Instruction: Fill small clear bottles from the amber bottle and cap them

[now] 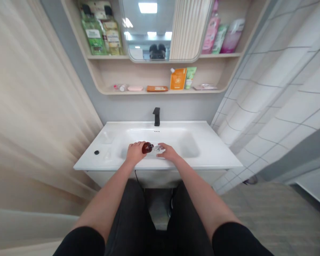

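Observation:
My left hand [135,153] is wrapped round a small brown bottle [147,148]. The bottle is tipped over, its neck pointing right. Close to that neck, my right hand [168,152] grips a small clear cup [157,147] between thumb and fingers. Whether the bottle's mouth touches the cup's rim, I cannot tell, nor whether liquid is flowing. Both hands are above the front part of the white sink basin [188,144]. On the counter to the left lies a small round black cap [96,152].
A black faucet [156,116] stands behind the basin. Above it, a wall shelf [138,92] carries several bottles, an orange pouch [178,79], a green tube [190,78] and a mirror [149,32]. A curtain [42,106] hangs at left; white tiles [282,103] cover the right wall.

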### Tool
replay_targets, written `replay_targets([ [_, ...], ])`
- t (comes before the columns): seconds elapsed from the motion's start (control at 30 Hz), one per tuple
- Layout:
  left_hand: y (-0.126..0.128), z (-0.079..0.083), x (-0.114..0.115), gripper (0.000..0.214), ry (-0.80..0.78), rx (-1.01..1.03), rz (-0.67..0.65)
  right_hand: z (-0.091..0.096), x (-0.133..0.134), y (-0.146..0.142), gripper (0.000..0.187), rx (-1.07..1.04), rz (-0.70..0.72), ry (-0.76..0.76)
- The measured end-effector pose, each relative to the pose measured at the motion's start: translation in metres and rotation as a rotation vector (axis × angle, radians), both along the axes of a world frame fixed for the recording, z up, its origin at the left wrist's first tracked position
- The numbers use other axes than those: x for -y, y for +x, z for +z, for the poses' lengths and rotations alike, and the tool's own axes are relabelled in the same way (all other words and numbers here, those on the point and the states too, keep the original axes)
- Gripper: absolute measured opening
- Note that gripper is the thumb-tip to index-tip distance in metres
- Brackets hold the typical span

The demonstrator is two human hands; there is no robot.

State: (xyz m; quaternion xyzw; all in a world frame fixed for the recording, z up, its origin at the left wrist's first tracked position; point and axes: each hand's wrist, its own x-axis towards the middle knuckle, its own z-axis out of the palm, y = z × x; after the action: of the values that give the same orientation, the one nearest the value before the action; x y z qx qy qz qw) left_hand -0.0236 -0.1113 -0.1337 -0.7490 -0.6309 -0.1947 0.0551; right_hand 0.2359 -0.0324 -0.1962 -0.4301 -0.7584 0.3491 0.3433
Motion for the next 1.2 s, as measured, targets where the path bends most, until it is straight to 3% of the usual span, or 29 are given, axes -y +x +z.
replay_targets([
  [0.47,0.0011,0.0011,0.0034,0.064,0.068,-0.076,0.0,-0.0048,-0.0029,-0.0012,0.083,0.008,0.012,0.0],
  [1.2,0.0026,0.0036,0.0061,0.061,0.114,-0.088,-0.014,0.0047,0.0034,-0.0022,0.082,0.008,0.008,-0.018],
])
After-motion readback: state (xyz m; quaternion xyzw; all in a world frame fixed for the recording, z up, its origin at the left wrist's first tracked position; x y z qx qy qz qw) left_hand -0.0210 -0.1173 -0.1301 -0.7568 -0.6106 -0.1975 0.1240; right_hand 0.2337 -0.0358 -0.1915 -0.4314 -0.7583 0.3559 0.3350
